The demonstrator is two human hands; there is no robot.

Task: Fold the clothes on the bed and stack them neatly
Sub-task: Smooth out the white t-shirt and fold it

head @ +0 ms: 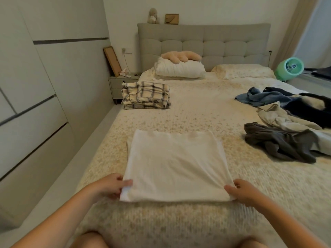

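The left hand [111, 186] pinches the near left corner of a white shirt [174, 167], with the thumb on top of the cloth and the other fingers curled under it. The right hand [244, 192] pinches the near right corner the same way, thumb on top. Both bare arms reach in from the bottom of the view.

The white shirt lies flat on the bed [197, 111], close to the person. It is folded into a neat shape with straight sides, and its near edge is lifted a little between the two hands.

Off to the right lies a messy pile of clothes that are not folded. A dark grey one [279, 144] is nearest. Behind it is a pale cream one [279, 117], then a black one [304, 108], and a blue one [259, 95] is farthest back. They touch and lie partly on top of each other.

Far up on the left side of the bed sits a folded stack of checked clothes [146, 95], well apart from the white shirt.

At the head of the bed is a folded white quilt [180, 68] with a soft pink plush toy [180, 56] on top. A flat pillow [245, 70] lies to the right of it, against the grey headboard [204, 42].

A small nightstand [120, 85] stands left of the bed, and a green fan [290, 68] stands on the right
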